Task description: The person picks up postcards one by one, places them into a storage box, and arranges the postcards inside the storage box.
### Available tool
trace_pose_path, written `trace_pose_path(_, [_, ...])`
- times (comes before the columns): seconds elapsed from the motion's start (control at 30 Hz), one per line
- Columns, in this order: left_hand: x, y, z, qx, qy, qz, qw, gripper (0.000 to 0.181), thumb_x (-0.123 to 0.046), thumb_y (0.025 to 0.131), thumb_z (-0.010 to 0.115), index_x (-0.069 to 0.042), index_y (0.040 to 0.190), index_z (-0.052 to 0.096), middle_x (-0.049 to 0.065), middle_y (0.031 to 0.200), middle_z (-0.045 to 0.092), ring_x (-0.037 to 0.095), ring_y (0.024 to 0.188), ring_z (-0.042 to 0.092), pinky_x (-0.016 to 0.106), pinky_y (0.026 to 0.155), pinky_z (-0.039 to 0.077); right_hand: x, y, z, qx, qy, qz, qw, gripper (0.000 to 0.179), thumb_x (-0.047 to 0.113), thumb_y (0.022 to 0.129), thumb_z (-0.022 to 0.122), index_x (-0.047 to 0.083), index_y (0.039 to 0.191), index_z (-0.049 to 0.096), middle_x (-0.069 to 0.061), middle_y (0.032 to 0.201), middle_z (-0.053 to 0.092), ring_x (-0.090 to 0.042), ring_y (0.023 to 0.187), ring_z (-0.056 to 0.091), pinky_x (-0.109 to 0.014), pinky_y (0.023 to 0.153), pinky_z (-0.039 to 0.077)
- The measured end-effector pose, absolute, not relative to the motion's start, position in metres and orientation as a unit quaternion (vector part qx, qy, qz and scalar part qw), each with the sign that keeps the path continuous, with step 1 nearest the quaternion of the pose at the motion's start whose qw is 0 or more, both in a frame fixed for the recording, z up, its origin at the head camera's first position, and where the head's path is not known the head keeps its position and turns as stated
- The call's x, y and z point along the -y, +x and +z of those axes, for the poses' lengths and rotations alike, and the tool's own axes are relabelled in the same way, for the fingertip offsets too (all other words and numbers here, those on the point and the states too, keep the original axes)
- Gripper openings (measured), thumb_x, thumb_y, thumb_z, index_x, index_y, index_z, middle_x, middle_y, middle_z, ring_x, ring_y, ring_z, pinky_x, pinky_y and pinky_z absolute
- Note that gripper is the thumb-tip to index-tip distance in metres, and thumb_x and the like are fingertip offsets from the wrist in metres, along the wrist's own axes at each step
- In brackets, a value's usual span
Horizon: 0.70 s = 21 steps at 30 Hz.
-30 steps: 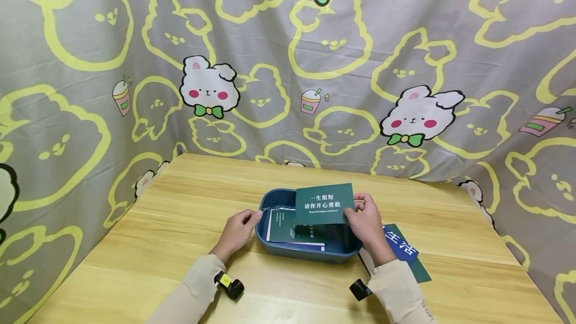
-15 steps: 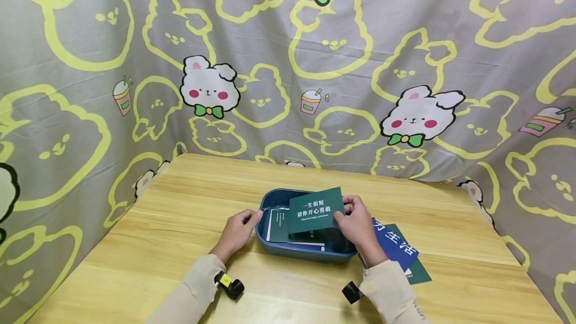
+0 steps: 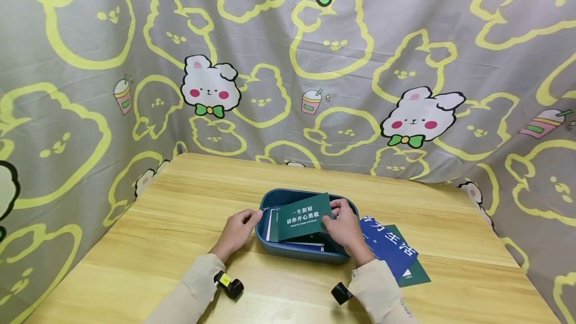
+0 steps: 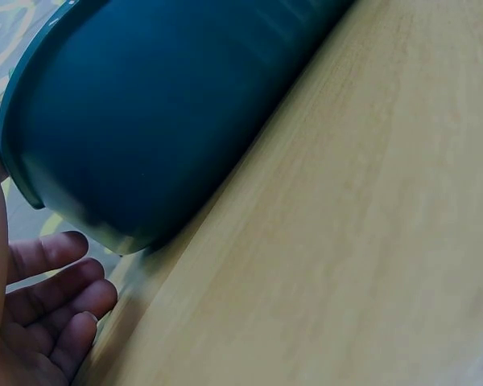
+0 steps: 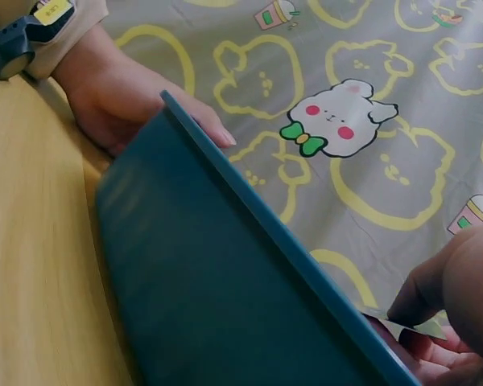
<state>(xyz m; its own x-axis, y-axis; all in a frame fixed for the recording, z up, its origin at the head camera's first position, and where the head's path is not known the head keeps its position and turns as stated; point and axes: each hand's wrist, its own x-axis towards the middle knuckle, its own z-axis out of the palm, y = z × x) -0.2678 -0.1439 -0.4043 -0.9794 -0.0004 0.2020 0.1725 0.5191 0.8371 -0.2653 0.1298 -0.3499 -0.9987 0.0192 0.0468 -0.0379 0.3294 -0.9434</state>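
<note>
One green card point(image 3: 300, 218): above the tray point(image 3: 300, 255), lower centre of frame, extending left from the grip.
Right hand point(image 3: 345, 226): clamped on the card's right edge.
Left hand point(image 3: 238, 231): at the tray's left rim; hold unclear.

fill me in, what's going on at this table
A person is handling printed cards. The right hand holds a green card over a dark blue bin with other cards inside; whether it touches them is hard to tell. The left hand is at the bin's left end, thumb on the rim. To the bin's right, a blue card lies partly over another green one on the table.
</note>
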Motion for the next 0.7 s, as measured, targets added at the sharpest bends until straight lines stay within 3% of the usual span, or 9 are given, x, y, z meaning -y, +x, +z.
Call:
trace_pose_path(0.3, [0.1421,-0.2689,-0.4044,0.868,-0.053,-0.485,0.088,0.037,-0.043,0.099,0.054,-0.01,0.094,0.071,-0.001,0.077,0.059,0.016,0.072,0.052,0.032,0.068,0.043,-0.1244,-0.266,-0.3519,0.833,0.0,0.554,0.015,0.041,-0.007,0.086,0.058,-0.002,0.123,0.041,-0.017,0.09,0.052,-0.02,0.068,0.062,-0.033,0.061,0.056])
trace_pose_path(0.5, [0.1418,-0.2693,-0.4041,0.868,-0.061,-0.484,0.093,0.038,-0.043,0.099,0.053,-0.01,0.093,0.07,-0.001,0.076,0.058,0.016,0.071,0.051,0.032,0.066,0.042,-0.1257,-0.265,-0.3524,0.857,0.004,0.516,0.011,0.039,-0.005,0.085,0.062,-0.003,0.119,0.044,-0.014,0.083,0.051,-0.018,0.059,0.061,-0.032,0.056,0.055])
trace_pose_path(0.7, [0.1426,-0.2683,-0.4052,0.867,-0.054,-0.487,0.095,0.036,-0.042,0.099,0.054,-0.011,0.092,0.071,-0.001,0.076,0.059,0.016,0.071,0.052,0.031,0.065,0.043,-0.1247,-0.2639,-0.3538,0.895,0.022,0.445,-0.005,0.037,0.002,0.086,0.069,0.0,0.114,0.045,-0.009,0.075,0.05,-0.016,0.053,0.059,-0.031,0.054,0.047])
